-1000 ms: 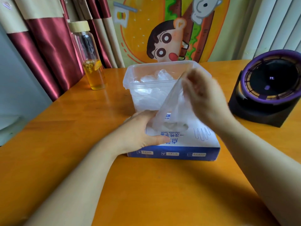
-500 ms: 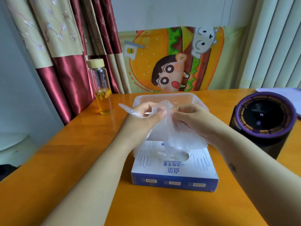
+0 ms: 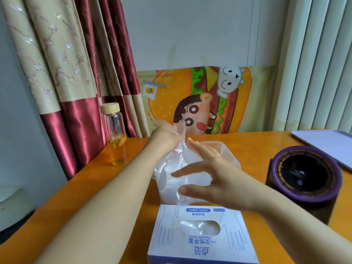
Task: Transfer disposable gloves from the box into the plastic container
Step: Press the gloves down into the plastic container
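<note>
- Disposable glove (image 3: 183,149), head camera: a thin clear film pulled into a long strip. Its top end is at the left hand, and its lower part trails down towards the person into the box.
- Left hand (image 3: 167,135): raised and reached forward, with the fingers curled round the top end of the glove and pinching it. The hand is a little blurred, so the exact finger hold cannot be made out.
- Right hand (image 3: 215,180): nearer the person and lower than the left hand. The fingers are straight and fanned apart, the thumb is held away from them, and it grips nothing. The film hangs just beside its fingertips; whether it touches them cannot be told.
- Plastic container (image 3: 231,156): clear, standing directly behind the right hand and below the left hand. Crumpled clear film shows through its wall.
- Box (image 3: 200,242): white with a blue front edge and glove outlines printed on top. It lies below the right hand, on the person's side of the container. More film bunches in its oval opening (image 3: 202,226).
- Table (image 3: 255,147): orange, bearing the box and the container.
- Glass bottle (image 3: 116,134): left of the left hand, with a pale lid and amber liquid in the bottom.
- Round black device (image 3: 304,175): purple-rimmed, standing right of the right hand.
- White tray (image 3: 323,142): lies beyond that device.
- Cartoon poster (image 3: 200,100): leans against the wall beyond both hands.
- Curtains (image 3: 66,73): red and beige, hanging to the left of the poster.
</note>
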### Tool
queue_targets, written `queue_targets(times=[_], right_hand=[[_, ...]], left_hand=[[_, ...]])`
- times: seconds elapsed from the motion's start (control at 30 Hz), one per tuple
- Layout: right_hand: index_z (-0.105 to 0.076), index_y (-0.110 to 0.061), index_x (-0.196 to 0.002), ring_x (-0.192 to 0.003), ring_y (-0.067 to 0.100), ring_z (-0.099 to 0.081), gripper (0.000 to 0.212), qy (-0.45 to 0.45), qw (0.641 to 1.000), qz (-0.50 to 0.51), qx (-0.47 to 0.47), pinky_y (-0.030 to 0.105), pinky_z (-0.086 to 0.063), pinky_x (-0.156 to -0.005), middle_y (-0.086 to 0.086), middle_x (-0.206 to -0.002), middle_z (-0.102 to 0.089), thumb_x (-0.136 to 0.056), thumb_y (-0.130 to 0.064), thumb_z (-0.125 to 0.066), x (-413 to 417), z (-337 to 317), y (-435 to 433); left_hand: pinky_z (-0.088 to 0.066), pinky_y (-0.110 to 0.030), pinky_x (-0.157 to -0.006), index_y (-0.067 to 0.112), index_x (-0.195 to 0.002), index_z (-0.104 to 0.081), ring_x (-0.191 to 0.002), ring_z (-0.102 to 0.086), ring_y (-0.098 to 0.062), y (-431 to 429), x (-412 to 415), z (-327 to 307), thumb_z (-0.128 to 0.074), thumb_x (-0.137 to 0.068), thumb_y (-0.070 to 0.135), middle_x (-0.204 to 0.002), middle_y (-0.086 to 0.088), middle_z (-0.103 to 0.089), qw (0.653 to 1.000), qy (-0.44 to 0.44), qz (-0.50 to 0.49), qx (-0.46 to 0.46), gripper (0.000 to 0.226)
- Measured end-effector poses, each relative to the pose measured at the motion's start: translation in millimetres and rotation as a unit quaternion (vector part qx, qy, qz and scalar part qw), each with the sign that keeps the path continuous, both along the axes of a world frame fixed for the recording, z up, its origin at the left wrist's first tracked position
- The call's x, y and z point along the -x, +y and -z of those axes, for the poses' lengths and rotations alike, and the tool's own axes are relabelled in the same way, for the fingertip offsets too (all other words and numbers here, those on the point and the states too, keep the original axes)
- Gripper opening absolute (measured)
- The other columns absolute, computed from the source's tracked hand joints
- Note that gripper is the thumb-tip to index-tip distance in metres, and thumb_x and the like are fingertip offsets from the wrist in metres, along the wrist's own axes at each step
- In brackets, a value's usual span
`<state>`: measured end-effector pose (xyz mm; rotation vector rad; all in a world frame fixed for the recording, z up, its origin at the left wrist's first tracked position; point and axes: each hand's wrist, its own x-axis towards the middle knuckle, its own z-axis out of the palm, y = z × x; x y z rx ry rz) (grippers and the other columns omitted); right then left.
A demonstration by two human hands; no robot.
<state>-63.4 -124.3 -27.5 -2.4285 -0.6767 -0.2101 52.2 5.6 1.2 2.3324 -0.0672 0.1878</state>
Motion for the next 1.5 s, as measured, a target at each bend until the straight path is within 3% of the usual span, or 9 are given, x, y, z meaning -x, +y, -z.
queue_targets(times=[0.13,0.27,0.53,0.67,0.77,1.0,1.1,1.3,1.5], right_hand=[[-0.04,-0.037,-0.141,-0.145,0.016,-0.01,0.059,-0.024,0.995,0.088,0.037,0.036,-0.02,-0.114,-0.008,-0.159,-0.007,-0.086,-0.048,-0.06,-29.0,-2.2,-0.3],[-0.048,-0.024,-0.138,-0.121,0.017,-0.051,0.054,-0.045,0.989,0.139,0.026,0.033,-0.041,-0.103,-0.002,-0.139,-0.049,-0.088,-0.041,-0.061,-67.0,-1.1,-19.1],[-0.06,-0.026,-0.125,-0.118,0.018,-0.055,0.036,0.01,0.957,0.25,0.149,0.039,-0.038,-0.104,-0.008,-0.126,-0.062,-0.09,-0.033,-0.061,-126.2,19.9,-56.2],[-0.059,-0.026,-0.126,-0.115,0.016,-0.054,0.046,0.004,0.937,0.25,0.244,0.038,-0.031,-0.1,-0.011,-0.123,-0.062,-0.084,-0.044,-0.065,-134.2,26.7,-55.4],[-0.06,-0.024,-0.123,-0.111,0.019,-0.052,0.052,-0.008,0.923,0.246,0.296,0.039,-0.029,-0.101,-0.008,-0.117,-0.063,-0.08,-0.052,-0.066,-138.4,27.0,-50.6],[-0.06,-0.03,-0.123,-0.125,0.024,-0.031,0.062,-0.008,0.873,0.204,0.442,0.049,-0.021,-0.109,0.0,-0.132,-0.041,-0.074,-0.067,-0.062,-143.3,14.6,-43.6],[-0.061,-0.029,-0.121,-0.123,0.024,-0.032,0.049,-0.074,0.879,0.151,0.445,0.043,-0.03,-0.102,0.0,-0.13,-0.037,-0.079,-0.055,-0.065,-147.7,8.7,-38.0],[-0.04,-0.018,-0.143,-0.131,0.024,-0.039,0.059,0.192,0.872,0.038,0.449,0.037,-0.036,-0.108,0.003,-0.143,-0.043,-0.09,-0.03,-0.062,-177.8,38.3,-26.3],[-0.045,-0.011,-0.138,-0.128,0.029,-0.044,0.059,0.214,0.838,0.07,0.497,0.043,-0.04,-0.106,0.008,-0.14,-0.046,-0.087,-0.035,-0.064,-193.3,62.0,-33.3]], left_hand=[[-0.044,-0.027,-0.082,-0.007,-0.137,-0.037,-0.105,-0.055,-0.029,-7.4,-11.9,-4.4,-0.046,-0.098,0.014,-0.121,-0.017,-0.058,1.0,-0.002,0.004,-0.026,0.045],[-0.042,-0.017,-0.058,0.002,-0.076,-0.051,-0.073,-0.054,-0.019,-0.2,-31.3,1.1,-0.054,-0.091,0.014,-0.076,-0.005,-0.056,0.998,0.053,0.035,-0.014,0.019],[-0.054,-0.035,-0.091,0.015,-0.125,-0.059,-0.102,-0.063,-0.018,43.5,-71.0,17.7,-0.066,-0.089,0.02,-0.114,-0.004,-0.065,0.989,0.134,0.045,0.032,0.037],[-0.047,-0.031,-0.093,0.012,-0.14,-0.044,-0.109,-0.058,-0.021,57.3,-83.7,20.3,-0.063,-0.09,0.018,-0.123,-0.005,-0.059,0.998,-0.046,-0.033,-0.041,0.054],[-0.043,-0.02,-0.087,0.022,-0.128,-0.057,-0.091,-0.054,-0.004,38.1,-61.4,11.4,-0.057,-0.093,0.015,-0.114,0.007,-0.053,0.965,-0.223,0.082,-0.116,0.035],[-0.038,-0.031,-0.104,0.032,-0.138,-0.049,-0.129,-0.045,-0.014,-3.1,-59.0,30.8,-0.057,-0.091,0.047,-0.146,0.01,-0.045,0.875,0.093,0.294,-0.373,0.049],[-0.038,-0.028,-0.101,0.033,-0.139,-0.049,-0.129,-0.045,-0.018,-11.2,-64.3,35.8,-0.059,-0.09,0.046,-0.147,0.008,-0.042,0.847,0.146,0.293,-0.419,0.051],[-0.04,-0.032,-0.097,0.02,-0.141,-0.048,-0.125,-0.047,-0.027,-22.5,-71.1,56.7,-0.044,-0.097,0.013,-0.144,-0.003,-0.047,0.785,0.222,0.29,-0.5,0.044],[-0.04,-0.036,-0.103,0.023,-0.145,-0.042,-0.129,-0.044,-0.028,-18.2,-79.0,70.0,-0.045,-0.097,0.013,-0.149,-0.001,-0.041,0.771,0.249,0.294,-0.507,0.049]])
